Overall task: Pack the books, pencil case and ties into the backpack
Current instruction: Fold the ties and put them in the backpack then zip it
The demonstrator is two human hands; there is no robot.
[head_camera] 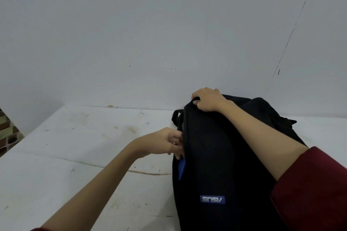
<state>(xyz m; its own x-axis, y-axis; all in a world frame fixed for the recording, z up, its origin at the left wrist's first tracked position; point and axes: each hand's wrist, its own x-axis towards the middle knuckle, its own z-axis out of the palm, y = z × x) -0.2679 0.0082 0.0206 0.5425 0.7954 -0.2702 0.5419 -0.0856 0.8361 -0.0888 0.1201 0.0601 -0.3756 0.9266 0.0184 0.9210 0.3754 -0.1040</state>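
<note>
A black backpack (221, 155) with a small blue logo patch lies on the white table at the right. My right hand (208, 100) grips the top edge of its front flap at the far end. At the bag's left side seam, my left hand (171, 142) has its fingers pinched together, apparently on the zipper; what they hold is hidden. A blue strip (181, 168) of lining or fabric shows in the seam just below that hand. No books, pencil case or ties are visible.
The white table (84, 155) is scuffed and stained and runs left and toward me. A plain white wall stands right behind it. A black strap (176, 115) loops off the bag's far left corner. Tiled floor shows at the far left edge.
</note>
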